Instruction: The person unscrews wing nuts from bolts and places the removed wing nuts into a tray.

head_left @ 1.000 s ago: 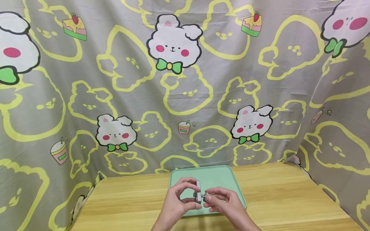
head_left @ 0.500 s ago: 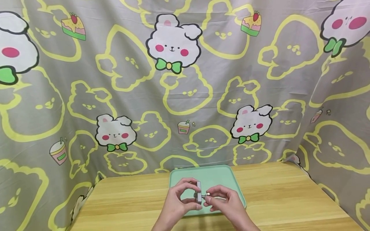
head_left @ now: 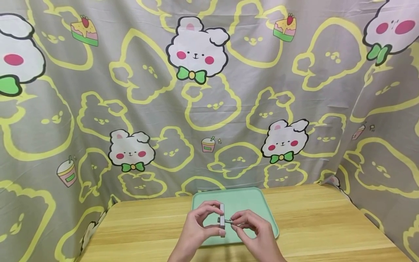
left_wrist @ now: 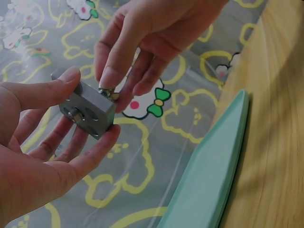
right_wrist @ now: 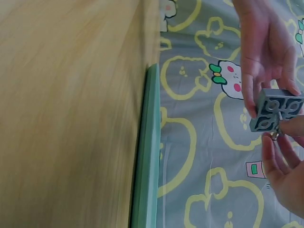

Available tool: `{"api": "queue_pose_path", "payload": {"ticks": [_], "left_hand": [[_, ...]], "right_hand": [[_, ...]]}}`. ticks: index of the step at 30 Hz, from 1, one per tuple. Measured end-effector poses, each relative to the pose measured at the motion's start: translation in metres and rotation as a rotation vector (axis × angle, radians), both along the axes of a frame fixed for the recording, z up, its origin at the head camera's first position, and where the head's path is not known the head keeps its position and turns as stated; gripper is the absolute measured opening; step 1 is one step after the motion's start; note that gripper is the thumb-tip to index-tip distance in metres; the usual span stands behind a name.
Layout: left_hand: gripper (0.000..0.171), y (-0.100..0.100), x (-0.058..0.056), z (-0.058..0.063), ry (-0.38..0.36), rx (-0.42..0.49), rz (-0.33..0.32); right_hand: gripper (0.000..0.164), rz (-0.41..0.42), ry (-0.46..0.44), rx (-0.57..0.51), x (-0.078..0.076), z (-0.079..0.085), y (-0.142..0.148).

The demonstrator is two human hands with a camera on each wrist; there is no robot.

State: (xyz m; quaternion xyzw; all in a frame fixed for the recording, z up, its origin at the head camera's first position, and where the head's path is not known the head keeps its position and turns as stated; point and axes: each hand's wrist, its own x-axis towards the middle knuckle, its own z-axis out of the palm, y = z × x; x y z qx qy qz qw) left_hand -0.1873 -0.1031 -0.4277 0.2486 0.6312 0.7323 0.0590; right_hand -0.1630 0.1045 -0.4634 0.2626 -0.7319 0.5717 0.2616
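Between thumb and fingers my left hand (head_left: pixel 196 226) grips a small grey rectangular block (head_left: pixel 222 220) on edge above the tray. The left wrist view shows several holes in the block (left_wrist: pixel 90 107), with a bolt end in the middle one. From the block's right face a thin metal shaft (head_left: pixel 228 221) sticks out. My right hand (head_left: pixel 258 230) pinches the shaft's outer end with thumb and fingertips. There, a small shiny metal piece (left_wrist: pixel 109 94) resembling a wing nut shows; fingertips partly cover it. The right wrist view shows the block's recessed face (right_wrist: pixel 270 110).
Beneath the hands lies a mint-green tray (head_left: pixel 245 200) with a raised rim, on a wood-grain table (head_left: pixel 314 214). A grey curtain (head_left: pixel 203 120) with cartoon bears hangs behind the table and along its sides.
The block and left hand have shifted slightly left. My right fingers have changed their position on the metal piece, and more of the shaft shows between block and fingertips.
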Motion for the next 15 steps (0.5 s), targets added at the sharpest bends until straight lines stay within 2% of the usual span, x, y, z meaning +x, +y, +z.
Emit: {"api": "queue_pose_path", "payload": {"ticks": [2,6,9,12,15], "left_hand": [[0.045,0.000,0.000,0.001,-0.006,0.003,0.001],[0.044,0.000,0.001,0.001,-0.013,0.013,0.003],[0.043,0.000,0.001,0.001,-0.019,0.017,0.002],[0.044,-0.001,0.001,0.001,-0.021,0.018,0.003],[0.044,-0.001,0.001,0.001,-0.022,0.017,0.005]], "right_hand": [[0.024,-0.023,0.178,0.055,-0.003,-0.004,0.001],[0.007,-0.101,0.529,0.197,-0.010,-0.006,0.002],[0.022,-0.175,0.754,0.301,-0.013,-0.003,0.001],[0.027,-0.228,0.864,0.365,-0.012,0.001,0.000],[0.027,-0.225,0.856,0.369,-0.012,0.002,0.000]]}}
